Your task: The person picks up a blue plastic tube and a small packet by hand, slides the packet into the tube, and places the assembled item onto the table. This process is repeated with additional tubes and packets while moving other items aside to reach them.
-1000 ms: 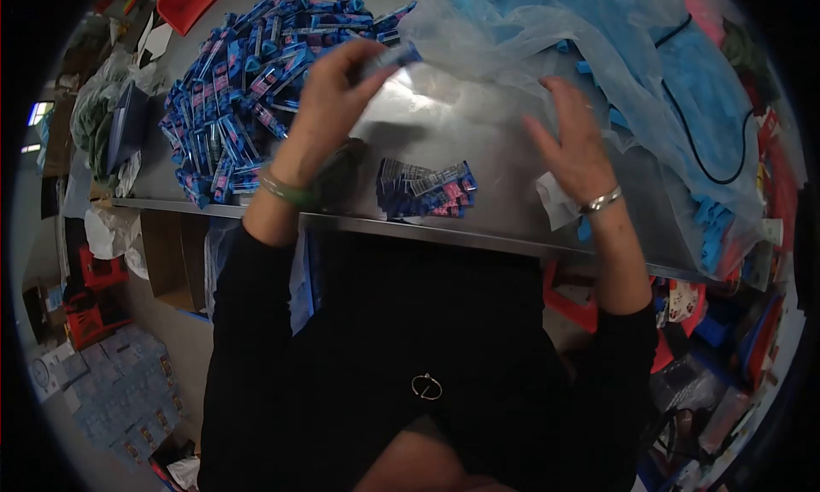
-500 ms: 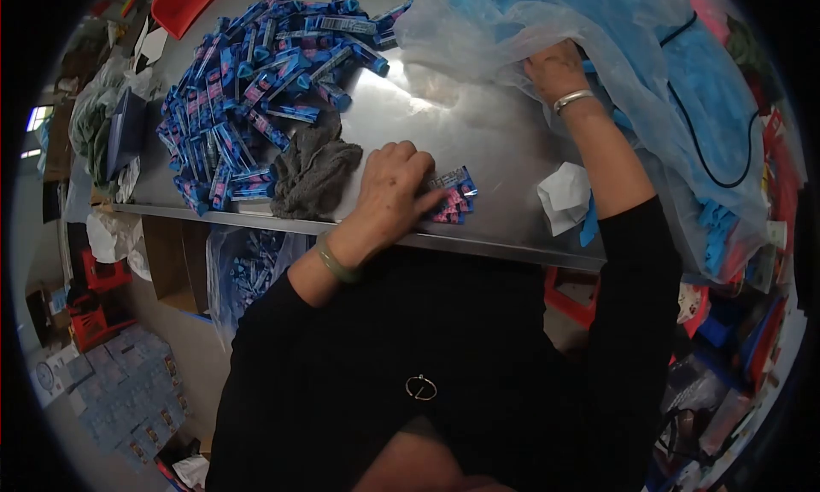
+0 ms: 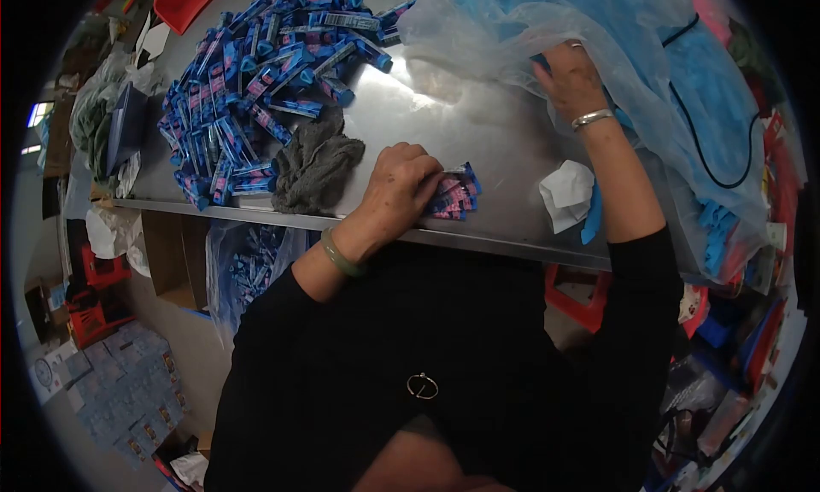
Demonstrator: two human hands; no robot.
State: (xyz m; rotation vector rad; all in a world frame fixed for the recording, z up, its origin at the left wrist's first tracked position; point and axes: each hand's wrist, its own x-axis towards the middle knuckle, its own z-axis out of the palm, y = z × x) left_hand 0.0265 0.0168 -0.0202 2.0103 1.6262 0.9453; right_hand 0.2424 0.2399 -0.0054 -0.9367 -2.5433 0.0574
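Under the fingers of my left hand (image 3: 395,190), several flat blue-and-pink printed packets (image 3: 455,195) are fanned out at the table's front edge. That hand is closed on their left end, so part of them is hidden. My right hand (image 3: 574,80) is at the edge of a large clear plastic bag (image 3: 512,35) with light-blue contents. Its fingers are curled, and a bit of blue shows at the fingertips; what it is cannot be made out. A dark grey cloth (image 3: 316,163) lies just left of my left hand.
A big heap of blue-and-pink packets (image 3: 248,90) covers the left of the metal table (image 3: 487,142). Crumpled white paper (image 3: 565,193) lies at the right, near the front edge. A black cord (image 3: 696,155) runs over the bag. Below the table hangs a bag of similar packets (image 3: 256,266).
My right hand has drawn back slightly toward me and right, with more of its fingers showing from the bag. My left thumb has moved in against the fanned packets.
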